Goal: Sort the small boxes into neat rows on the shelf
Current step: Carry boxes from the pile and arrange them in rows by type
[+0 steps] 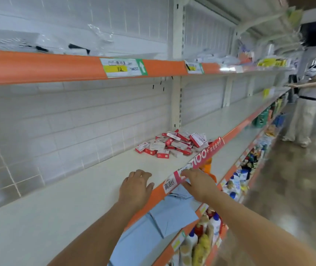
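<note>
Head view takes in a long white shelf (pixel 72 198) running from lower left toward the right middle of the frame, a flat, smooth, matt board with an orange plastic edge strip (pixel 147 198) along its front. Behind it stands a white slotted back panel (pixel 76 120), ribbed into tile-like rectangles, likely for hanging hooks. Above, a second orange rail carries a paper price label (pixel 122 67).

Just right of centre, the small boxes (pixel 174 144) lie in a loose heap on the shelf, red-and-white cardboard cartons tipped at all angles, some stacked on others; nothing is in rows yet, so the sorting looks barely begun.

A red-and-white paper promotional strip (pixel 193 166) lies slanted over the shelf edge, below the heap.

At lower centre, the left hand (pixel 136 187) rests on the shelf near its edge, its grip apart, fingers relaxed and holding nothing. The right hand (pixel 197 184) touches the strip at the edge, fingers extended, also holding nothing. Both are well short of the heap, probably steadying before a reach.

Far right, another person (pixel 307 104) stands at the shelving.
</note>
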### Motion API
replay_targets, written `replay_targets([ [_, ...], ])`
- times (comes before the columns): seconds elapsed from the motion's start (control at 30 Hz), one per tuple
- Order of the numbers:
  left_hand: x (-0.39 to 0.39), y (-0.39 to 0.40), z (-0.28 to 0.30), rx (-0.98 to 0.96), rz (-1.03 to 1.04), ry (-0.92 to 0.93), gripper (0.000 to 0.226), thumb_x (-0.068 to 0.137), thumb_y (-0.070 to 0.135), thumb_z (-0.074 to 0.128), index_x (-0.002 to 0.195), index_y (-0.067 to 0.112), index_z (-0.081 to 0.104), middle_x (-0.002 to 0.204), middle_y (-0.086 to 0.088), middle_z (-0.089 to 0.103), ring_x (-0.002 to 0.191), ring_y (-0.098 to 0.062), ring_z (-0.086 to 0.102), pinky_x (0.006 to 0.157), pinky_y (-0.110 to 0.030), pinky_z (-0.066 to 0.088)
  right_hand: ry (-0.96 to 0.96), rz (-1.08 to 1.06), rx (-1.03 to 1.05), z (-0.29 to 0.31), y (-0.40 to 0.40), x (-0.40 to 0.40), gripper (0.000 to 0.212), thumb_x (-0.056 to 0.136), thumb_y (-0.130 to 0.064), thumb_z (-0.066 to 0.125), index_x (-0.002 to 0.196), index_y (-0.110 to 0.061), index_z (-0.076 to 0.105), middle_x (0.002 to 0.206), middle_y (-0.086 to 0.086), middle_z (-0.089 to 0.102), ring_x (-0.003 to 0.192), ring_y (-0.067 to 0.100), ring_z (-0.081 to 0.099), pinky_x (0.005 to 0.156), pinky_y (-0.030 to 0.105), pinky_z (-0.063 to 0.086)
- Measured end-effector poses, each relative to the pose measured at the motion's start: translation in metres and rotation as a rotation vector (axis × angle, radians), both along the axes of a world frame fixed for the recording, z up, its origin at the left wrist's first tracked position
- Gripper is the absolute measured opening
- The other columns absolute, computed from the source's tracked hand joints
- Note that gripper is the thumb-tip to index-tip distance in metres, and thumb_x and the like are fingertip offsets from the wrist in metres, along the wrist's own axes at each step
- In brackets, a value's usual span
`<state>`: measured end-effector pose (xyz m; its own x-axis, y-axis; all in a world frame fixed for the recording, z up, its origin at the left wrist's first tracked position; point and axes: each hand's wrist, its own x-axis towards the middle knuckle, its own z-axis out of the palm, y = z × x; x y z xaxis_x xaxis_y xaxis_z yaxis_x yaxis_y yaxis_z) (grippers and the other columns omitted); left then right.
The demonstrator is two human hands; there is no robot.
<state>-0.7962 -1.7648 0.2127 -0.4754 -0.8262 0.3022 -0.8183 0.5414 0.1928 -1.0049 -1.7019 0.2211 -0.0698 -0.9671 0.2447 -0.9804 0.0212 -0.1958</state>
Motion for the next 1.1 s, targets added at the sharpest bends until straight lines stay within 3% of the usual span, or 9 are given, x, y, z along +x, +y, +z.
replay_targets([
  [0.2,-0.031,-0.040,-0.004,0.019,0.017,-0.039,0.044,0.099,0.036,0.040,0.141,0.027,0.039,0.142,0.005,0.040,0.127,-0.016,0.036,0.101,-0.028,0.034,0.007,0.012,-0.046,-0.006,-0.040,-0.023,0.032,0.099,-0.032,0.041,0.126,-0.018,0.053,0.118,0.004,0.059,0.108,0.021,0.053,0.080,0.030,0.043],
  [0.47,-0.064,-0.126,0.000,0.028,0.043,0.012,0.046,0.097,0.033,0.044,0.142,0.027,0.037,0.145,0.002,0.038,0.131,-0.019,0.034,0.102,-0.033,0.036,0.147,-0.048,-0.120,0.007,-0.116,-0.045,0.034,0.098,-0.031,0.040,0.128,-0.021,0.053,0.124,0.001,0.055,0.116,0.021,0.046,0.093,0.031,0.041],
  [0.63,-0.089,-0.168,-0.001,0.033,0.038,0.049,0.047,0.097,0.027,0.045,0.143,0.024,0.035,0.146,0.000,0.038,0.132,-0.020,0.034,0.103,-0.034,0.035,0.139,-0.014,-0.097,0.008,-0.157,-0.044,0.034,0.098,-0.032,0.038,0.126,-0.021,0.054,0.124,0.002,0.056,0.114,0.022,0.050,0.086,0.033,0.041],
  [0.77,-0.102,-0.187,-0.005,0.037,0.023,0.017,0.054,0.097,0.024,0.042,0.148,0.024,0.024,0.155,-0.002,0.024,0.141,-0.021,0.022,0.112,-0.036,0.027,0.086,0.036,-0.024,0.000,-0.182,-0.037,0.035,0.095,-0.029,0.043,0.127,-0.016,0.051,0.122,0.005,0.054,0.113,0.024,0.049,0.083,0.032,0.041],
  [0.97,-0.108,-0.208,-0.007,0.057,0.023,-0.135,0.060,0.099,0.021,0.037,0.152,0.025,0.009,0.160,0.001,0.005,0.146,-0.022,0.006,0.117,-0.037,0.010,0.084,0.078,0.001,-0.009,-0.205,-0.032,0.047,0.091,-0.047,0.051,0.126,-0.016,0.046,0.124,0.004,0.053,0.116,0.021,0.046,0.089,0.036,0.042],
  [1.1,-0.109,-0.211,-0.009,0.038,0.022,-0.107,0.051,0.099,0.027,0.038,0.148,0.026,0.024,0.156,0.003,0.021,0.144,-0.019,0.015,0.116,-0.034,0.014,0.050,0.086,-0.009,-0.014,-0.211,-0.033,0.050,0.090,-0.050,0.051,0.129,-0.020,0.045,0.127,0.000,0.053,0.119,0.019,0.045,0.092,0.035,0.042],
])
